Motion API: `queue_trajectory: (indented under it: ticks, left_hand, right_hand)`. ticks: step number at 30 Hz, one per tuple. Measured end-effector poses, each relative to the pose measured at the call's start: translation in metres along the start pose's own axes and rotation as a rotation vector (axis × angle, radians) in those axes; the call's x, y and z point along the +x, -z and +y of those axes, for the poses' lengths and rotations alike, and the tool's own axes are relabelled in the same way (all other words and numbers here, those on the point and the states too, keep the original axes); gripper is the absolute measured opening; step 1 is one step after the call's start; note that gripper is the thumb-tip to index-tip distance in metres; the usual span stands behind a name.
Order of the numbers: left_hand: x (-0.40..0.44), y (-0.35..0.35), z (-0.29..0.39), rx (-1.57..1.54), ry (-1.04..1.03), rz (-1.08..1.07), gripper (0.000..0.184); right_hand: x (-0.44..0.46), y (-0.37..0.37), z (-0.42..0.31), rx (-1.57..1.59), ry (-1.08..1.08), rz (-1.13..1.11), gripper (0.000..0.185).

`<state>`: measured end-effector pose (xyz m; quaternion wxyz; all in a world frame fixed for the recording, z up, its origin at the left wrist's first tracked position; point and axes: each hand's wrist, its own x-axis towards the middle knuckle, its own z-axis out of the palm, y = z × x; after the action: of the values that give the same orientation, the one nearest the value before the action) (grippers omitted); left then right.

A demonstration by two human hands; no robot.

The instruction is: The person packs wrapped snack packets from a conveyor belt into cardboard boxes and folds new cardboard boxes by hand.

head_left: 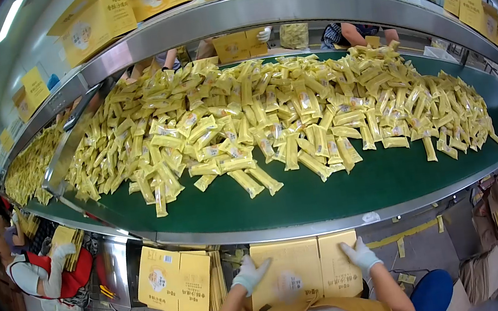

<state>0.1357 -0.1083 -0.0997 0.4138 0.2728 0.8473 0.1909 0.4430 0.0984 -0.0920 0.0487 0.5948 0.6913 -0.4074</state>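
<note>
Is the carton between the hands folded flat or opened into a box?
Folded flat: the carton shows two panels side by side, with no raised walls visible.

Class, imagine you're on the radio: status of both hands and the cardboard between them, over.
Left hand, right hand: spread at opposite edges of cardboard. Nothing visible lying across it. Yellow packets heaped beyond, on green belt. Over.

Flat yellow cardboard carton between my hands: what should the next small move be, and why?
I'd probably squeeze the flat yellow cardboard carton gently inward to start opening it: it looks folded flat, and the white-gloved left hand and white-gloved right hand are at its opposite side edges.
</note>
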Motion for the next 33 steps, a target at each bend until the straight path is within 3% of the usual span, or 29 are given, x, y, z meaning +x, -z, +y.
queue_trajectory:
  ticks: [1, 3, 6, 8, 9, 10, 11, 14, 15, 18, 20, 21, 22, 24, 29, 32, 33]
  left_hand:
    - [0.003, -0.014, 0.001, -0.050, -0.010, 0.099, 0.104]
    - [0.000, -0.034, 0.004, -0.146, -0.027, 0.294, 0.098]
    - [-0.006, -0.023, 0.007, -0.294, -0.065, 0.231, 0.093]
    - [-0.024, -0.017, 0.015, -0.398, -0.117, 0.284, 0.077]
    - [-0.044, -0.010, 0.023, -0.477, -0.160, 0.306, 0.073]
    - [-0.055, -0.006, 0.027, -0.554, -0.204, 0.327, 0.068]
    - [-0.050, -0.017, 0.009, -0.699, -0.353, 0.389, 0.054]
    - [-0.081, 0.007, 0.008, -0.944, -0.513, 0.256, 0.054]
    - [-0.123, 0.029, 0.044, -1.258, -0.607, 0.052, 0.060]
    - [-0.153, 0.046, 0.048, -1.127, -0.854, -0.441, 0.072]
    - [-0.154, 0.048, 0.064, -0.476, -1.100, -0.498, 0.082]
    - [-0.162, 0.051, 0.079, -0.318, -1.188, -0.593, 0.081]
    - [-0.164, 0.043, 0.083, -0.351, -1.247, -0.651, 0.067]
    - [-0.160, 0.035, 0.081, -0.368, -1.240, -0.647, 0.060]
    - [-0.138, 0.034, 0.078, -0.165, -1.476, -0.500, 0.046]
    - [-0.134, 0.037, 0.082, -0.007, -1.625, -0.378, 0.045]
    - [-0.134, 0.039, 0.085, 0.042, -1.673, -0.330, 0.045]
  right_hand:
    - [0.008, -0.021, 0.014, 0.203, -0.017, 0.103, 0.111]
    - [-0.003, -0.018, 0.007, 0.310, 0.021, 0.107, 0.111]
    - [-0.013, -0.010, 0.009, 0.483, 0.039, 0.067, 0.106]
    - [-0.012, -0.015, 0.020, 0.627, 0.144, 0.087, 0.103]
    - [-0.026, -0.012, 0.013, 0.478, 0.130, 0.209, 0.093]
    - [-0.044, -0.004, 0.006, 0.560, 0.183, 0.207, 0.089]
    - [-0.065, 0.007, -0.001, 0.642, 0.234, 0.204, 0.084]
    - [-0.098, 0.032, -0.007, 0.772, 0.402, 0.356, 0.059]
    - [-0.106, 0.043, -0.008, 0.876, 0.507, 0.384, 0.058]
    - [-0.118, 0.072, -0.020, 0.928, 0.734, 0.607, 0.058]
    - [-0.106, 0.073, -0.020, 0.893, 0.653, 0.632, 0.064]
    - [-0.096, 0.067, -0.024, 0.896, 0.589, 0.645, 0.064]
    - [-0.091, 0.064, -0.026, 0.898, 0.525, 0.655, 0.065]
    - [-0.093, 0.063, -0.021, 0.937, 0.511, 0.642, 0.066]
    - [-0.100, 0.054, -0.006, 0.939, 0.514, 0.676, 0.053]
    - [-0.129, 0.078, -0.045, 1.015, 0.393, 0.418, 0.053]
    - [-0.109, 0.073, -0.026, 0.926, 0.395, 0.388, 0.052]
